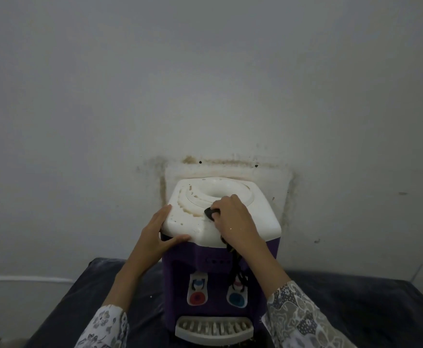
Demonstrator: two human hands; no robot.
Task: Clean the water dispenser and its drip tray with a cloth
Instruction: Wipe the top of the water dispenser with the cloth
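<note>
Water dispenser [220, 247]: purple body, white top, standing on a dark-covered table [356, 310] with its back close to the wall [205, 84]. White top is stained, brownish crust around the ring of the bottle well [218, 192].

Right hand [233, 217] on the dispenser's top, just in front of the well. Fingers curled round a dark cloth [210, 212]; a small dark wad shows at the fingertips, pressed to the white surface. Dark strands hang from under that hand down the dispenser's front, over the right-hand tap; I cannot tell whether they are part of the cloth.

Left hand [159, 231] braces the dispenser's front-left corner: fingers straight along the left edge of the top, thumb spread across the front edge. It has hold of nothing else.

Low on the dispenser's front: two taps, red button [197, 298] on the left, blue button [237, 299] on the right. Below them the drip tray [214, 329], white, slatted, sticking out toward me.

Patterned sleeves on both forearms. Wall behind the dispenser shows a dirty brown outline around it and two small dark spots above.
</note>
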